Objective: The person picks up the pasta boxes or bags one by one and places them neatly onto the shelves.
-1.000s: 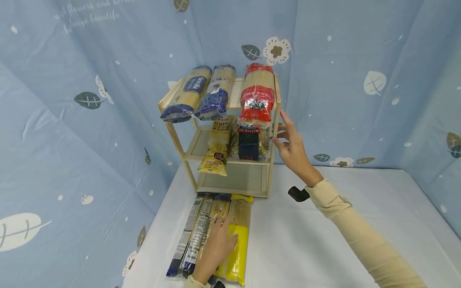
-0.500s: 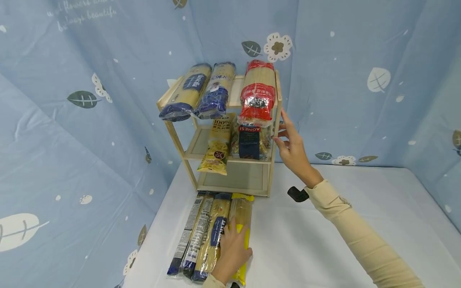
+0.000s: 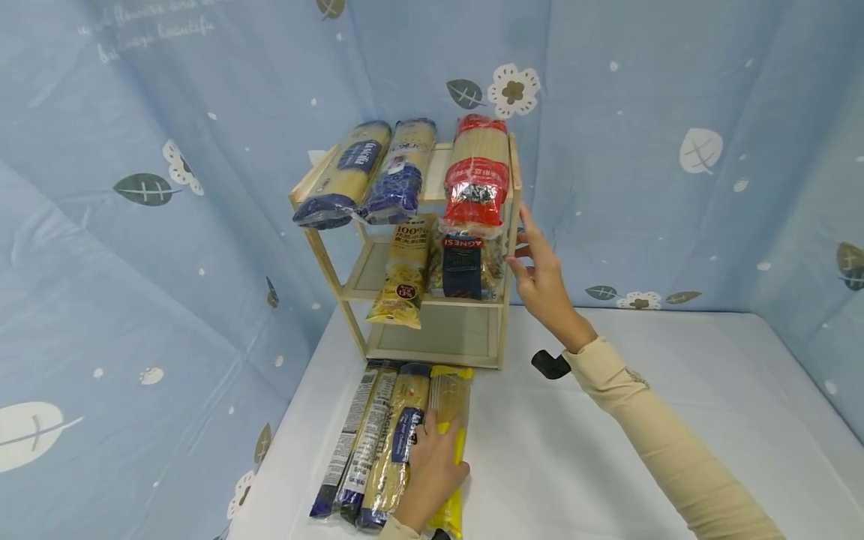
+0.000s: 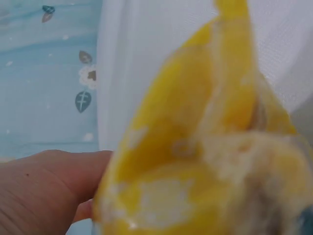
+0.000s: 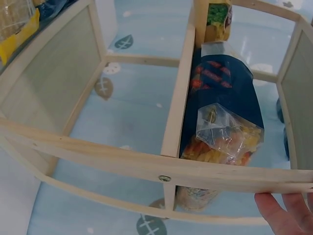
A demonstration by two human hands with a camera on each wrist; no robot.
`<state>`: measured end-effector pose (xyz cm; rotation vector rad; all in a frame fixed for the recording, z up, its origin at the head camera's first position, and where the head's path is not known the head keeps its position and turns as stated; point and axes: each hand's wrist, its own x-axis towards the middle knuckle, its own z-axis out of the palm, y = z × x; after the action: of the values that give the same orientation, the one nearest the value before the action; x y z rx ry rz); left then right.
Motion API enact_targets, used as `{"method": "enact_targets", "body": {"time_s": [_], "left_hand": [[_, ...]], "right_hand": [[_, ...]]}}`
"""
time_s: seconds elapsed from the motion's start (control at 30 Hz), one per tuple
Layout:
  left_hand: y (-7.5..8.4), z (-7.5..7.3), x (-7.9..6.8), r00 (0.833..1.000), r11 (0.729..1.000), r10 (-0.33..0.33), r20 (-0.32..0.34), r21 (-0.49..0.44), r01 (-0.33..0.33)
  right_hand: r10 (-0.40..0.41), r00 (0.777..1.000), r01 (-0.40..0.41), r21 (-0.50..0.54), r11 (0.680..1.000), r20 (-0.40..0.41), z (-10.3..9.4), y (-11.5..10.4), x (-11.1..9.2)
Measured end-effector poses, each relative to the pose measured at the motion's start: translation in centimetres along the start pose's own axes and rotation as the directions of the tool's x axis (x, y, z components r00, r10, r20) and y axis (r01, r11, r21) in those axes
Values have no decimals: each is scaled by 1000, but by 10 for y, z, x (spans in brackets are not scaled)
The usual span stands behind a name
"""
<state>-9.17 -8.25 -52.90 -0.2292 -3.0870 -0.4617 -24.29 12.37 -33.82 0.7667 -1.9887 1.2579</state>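
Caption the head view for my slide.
Left hand on a yellow pasta packet, right hand touching a wooden rack that holds more packets.

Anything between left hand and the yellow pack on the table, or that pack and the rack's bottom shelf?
Nothing visible for either: left hand is on the yellow pack, whose far end lies just in front of the bottom shelf. A yellow bag overhangs above, farther left.
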Motion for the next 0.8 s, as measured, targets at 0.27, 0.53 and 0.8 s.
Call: {"method": "enact_targets", "body": {"time_s": [0.27, 0.53, 0.8], "left_hand": [[-10, -4, -1, 995, 970, 3, -103, -240, -28], [-11, 1, -3, 980, 958, -25, -200, -285, -34], [-5, -8, 3, 963, 955, 3, -268, -284, -82]], "right_hand": [[-7, 1000, 7, -8, 1000, -12, 2, 2, 1], [-10, 1000, 10, -3, 1000, -20, 3, 3, 0], [-23, 999, 24, 27, 999, -29, 4, 3, 1]]}}
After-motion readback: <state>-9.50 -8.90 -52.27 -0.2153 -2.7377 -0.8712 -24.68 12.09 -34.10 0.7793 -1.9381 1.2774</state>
